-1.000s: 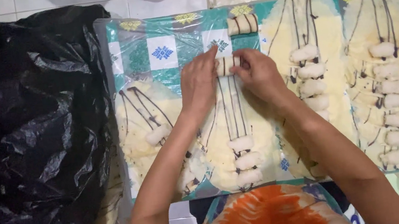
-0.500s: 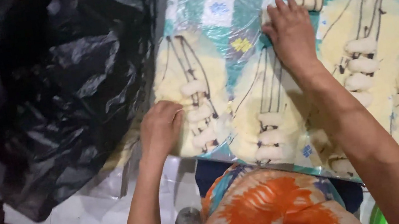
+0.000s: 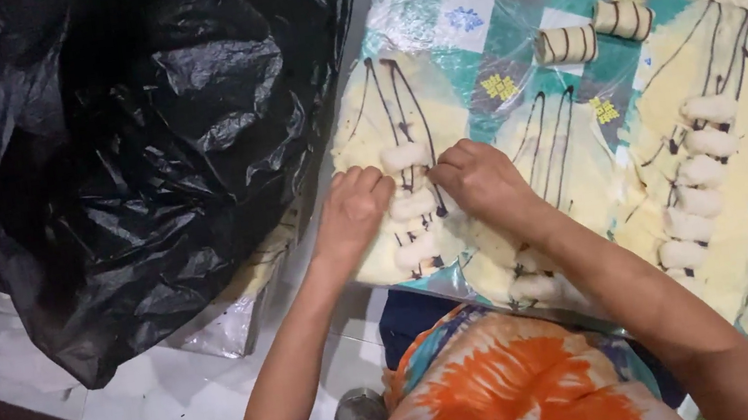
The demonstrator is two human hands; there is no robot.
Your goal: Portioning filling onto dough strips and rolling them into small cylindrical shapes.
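Near the middle of the frame, the left hand (image 3: 353, 211) and the right hand (image 3: 483, 182) rest side by side on a pale yellow dough sheet (image 3: 395, 111). The sheet has dark chocolate lines (image 3: 399, 91) and a column of white filling pieces (image 3: 413, 205); the fingers of both hands are bent onto its edges beside these pieces. The sheet lies on a plastic-covered patterned mat (image 3: 465, 20). In the upper middle lie two rolled striped pieces (image 3: 566, 45). More dough sheets with filling (image 3: 717, 184) are at the right. A large black plastic bag (image 3: 144, 144) fills the upper left.
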